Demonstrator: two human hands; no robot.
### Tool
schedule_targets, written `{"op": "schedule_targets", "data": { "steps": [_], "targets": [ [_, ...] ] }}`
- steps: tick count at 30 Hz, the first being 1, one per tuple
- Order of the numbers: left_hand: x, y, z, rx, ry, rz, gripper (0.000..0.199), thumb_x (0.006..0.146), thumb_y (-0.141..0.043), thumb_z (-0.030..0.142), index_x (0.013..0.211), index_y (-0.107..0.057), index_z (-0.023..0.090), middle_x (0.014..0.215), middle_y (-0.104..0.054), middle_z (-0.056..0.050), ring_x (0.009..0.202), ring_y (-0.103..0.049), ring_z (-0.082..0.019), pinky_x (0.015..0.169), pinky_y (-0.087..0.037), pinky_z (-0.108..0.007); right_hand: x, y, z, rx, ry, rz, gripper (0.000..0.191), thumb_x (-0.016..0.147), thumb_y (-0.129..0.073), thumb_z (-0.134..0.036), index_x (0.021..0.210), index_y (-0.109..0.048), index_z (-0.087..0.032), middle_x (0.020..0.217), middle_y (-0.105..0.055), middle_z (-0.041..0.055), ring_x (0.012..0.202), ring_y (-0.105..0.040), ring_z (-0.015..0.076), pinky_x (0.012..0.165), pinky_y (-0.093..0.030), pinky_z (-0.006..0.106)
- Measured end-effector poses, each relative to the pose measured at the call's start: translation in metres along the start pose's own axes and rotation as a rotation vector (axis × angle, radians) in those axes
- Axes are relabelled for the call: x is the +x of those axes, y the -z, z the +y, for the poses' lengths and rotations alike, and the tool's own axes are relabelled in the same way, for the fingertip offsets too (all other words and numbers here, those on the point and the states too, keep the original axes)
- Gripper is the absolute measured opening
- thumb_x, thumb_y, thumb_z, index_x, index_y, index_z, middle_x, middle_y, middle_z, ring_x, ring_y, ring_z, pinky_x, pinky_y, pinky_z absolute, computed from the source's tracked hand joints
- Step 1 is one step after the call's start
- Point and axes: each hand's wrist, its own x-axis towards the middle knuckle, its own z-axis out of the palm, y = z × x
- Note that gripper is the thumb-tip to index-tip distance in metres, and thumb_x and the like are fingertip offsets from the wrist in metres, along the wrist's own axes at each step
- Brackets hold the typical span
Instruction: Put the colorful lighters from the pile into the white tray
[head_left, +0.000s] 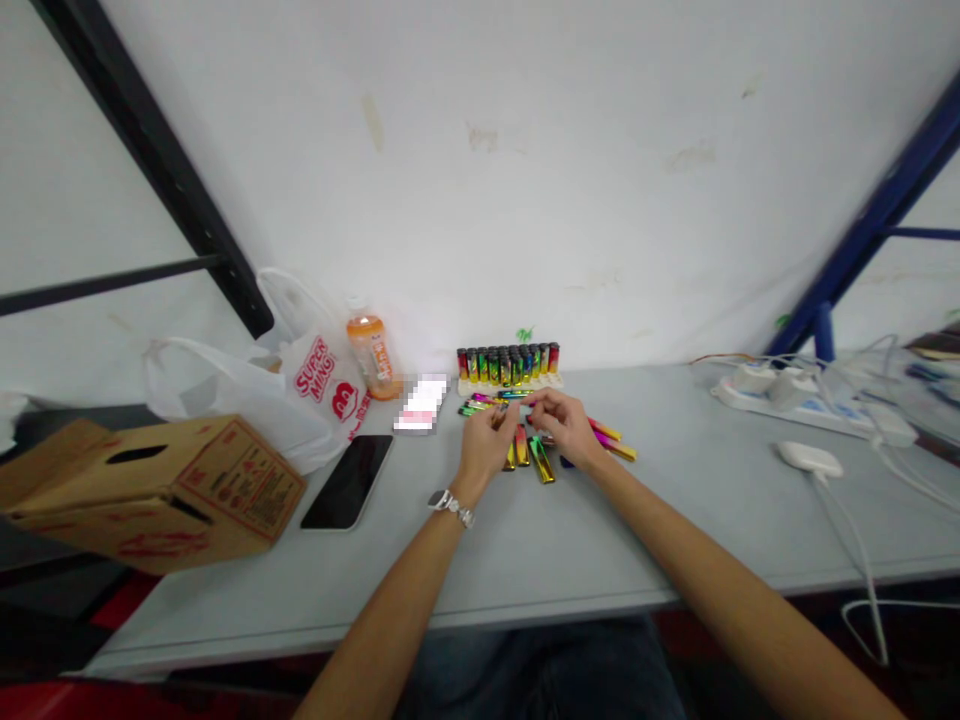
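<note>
My left hand and my right hand meet over the middle of the table, fingers closed in pinches. Something small and pale shows between their fingertips, too small to name. Beneath and around them lie several loose shiny lighters or lighter sleeves: a green and gold one in front, a pink and yellow one to the right. More of them, such as a green one, lie behind my left hand. Just beyond, upright lighters with black tops stand in rows on a cream rack.
On the left are a cardboard box, a white plastic bag, an orange drink bottle, a black-screened phone and a blurred-out lit item. A power strip and white charger with cables lie right. A wall stands behind.
</note>
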Motion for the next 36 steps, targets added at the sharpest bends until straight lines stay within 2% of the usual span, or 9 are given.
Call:
{"op": "schedule_targets", "data": {
  "steps": [3, 6, 16, 20, 26, 30, 33, 36],
  "targets": [
    [0.002, 0.001, -0.002, 0.082, 0.020, 0.029, 0.043, 0.086, -0.053, 0.040, 0.051, -0.036, 0.020, 0.048, -0.034, 0.006, 0.048, -0.030, -0.009, 0.052, -0.020, -0.026, 0.000, 0.000, 0.008, 0.016, -0.051, 0.048, 0.019, 0.075, -0.055, -0.027, 0.090, -0.063, -0.017, 0.057, -0.045, -0.0060, 0.053, -0.042, 0.0113, 0.053, -0.033, 0.024],
    [0.003, -0.001, -0.002, 0.111, -0.004, 0.025, 0.037, 0.083, -0.053, 0.035, 0.054, -0.035, 0.020, 0.050, -0.034, 0.006, 0.050, -0.031, -0.010, 0.052, -0.019, -0.026, 0.000, -0.001, 0.017, -0.022, -0.061, 0.028, 0.020, 0.075, -0.054, -0.025, 0.090, -0.064, -0.016, 0.056, -0.042, -0.0065, 0.051, -0.040, 0.0102, 0.052, -0.031, 0.023],
    [-0.004, 0.004, 0.002, 0.018, -0.036, -0.013, 0.050, 0.087, -0.047, 0.058, 0.056, -0.046, 0.018, 0.052, -0.038, 0.004, 0.052, -0.036, -0.010, 0.053, -0.024, -0.026, 0.000, -0.004, 0.020, -0.133, -0.042, 0.022, 0.018, 0.075, -0.052, -0.024, 0.083, -0.066, -0.016, 0.054, -0.045, -0.0044, 0.051, -0.038, 0.0106, 0.051, -0.031, 0.023],
    [0.000, 0.001, -0.003, 0.034, 0.007, 0.010, 0.048, 0.086, -0.048, 0.054, 0.054, -0.043, 0.019, 0.051, -0.039, 0.004, 0.051, -0.037, -0.010, 0.053, -0.024, -0.026, 0.000, -0.005, 0.020, -0.142, -0.044, 0.027, 0.018, 0.074, -0.052, -0.024, 0.081, -0.067, -0.016, 0.054, -0.046, -0.0039, 0.052, -0.039, 0.0108, 0.051, -0.031, 0.022],
    [0.004, -0.002, -0.006, 0.090, 0.051, 0.066, 0.035, 0.083, -0.048, 0.036, 0.055, -0.035, 0.021, 0.050, -0.038, 0.005, 0.050, -0.035, -0.010, 0.052, -0.022, -0.026, 0.000, -0.005, 0.026, -0.156, -0.046, 0.015, 0.017, 0.072, -0.051, -0.021, 0.079, -0.067, -0.016, 0.054, -0.045, -0.0044, 0.052, -0.039, 0.0107, 0.052, -0.031, 0.023],
    [0.001, 0.001, -0.003, 0.098, 0.052, 0.049, 0.040, 0.085, -0.050, 0.045, 0.056, -0.039, 0.020, 0.052, -0.042, 0.004, 0.052, -0.037, -0.011, 0.053, -0.024, -0.026, 0.000, -0.005, 0.024, -0.161, -0.054, -0.003, 0.017, 0.074, -0.052, -0.022, 0.080, -0.066, -0.016, 0.054, -0.045, -0.0048, 0.052, -0.040, 0.0111, 0.052, -0.031, 0.023],
    [-0.003, 0.005, 0.001, 0.078, 0.033, -0.003, 0.049, 0.092, -0.039, 0.055, 0.061, -0.050, 0.019, 0.057, -0.050, 0.002, 0.055, -0.044, -0.013, 0.055, -0.029, -0.027, -0.001, -0.006, 0.017, -0.136, -0.057, -0.002, 0.016, 0.080, -0.055, -0.030, 0.079, -0.063, -0.017, 0.058, -0.048, -0.0042, 0.054, -0.042, 0.0112, 0.053, -0.033, 0.024],
    [-0.006, 0.006, 0.004, 0.080, -0.006, -0.047, 0.056, 0.098, -0.024, 0.056, 0.068, -0.056, 0.020, 0.066, -0.058, -0.002, 0.065, -0.053, -0.016, 0.061, -0.036, -0.028, -0.001, -0.010, 0.010, -0.118, -0.075, 0.023, 0.027, 0.085, -0.056, -0.043, 0.074, -0.055, -0.018, 0.058, -0.049, -0.0041, 0.053, -0.043, 0.0109, 0.052, -0.034, 0.024]
  ]
}}
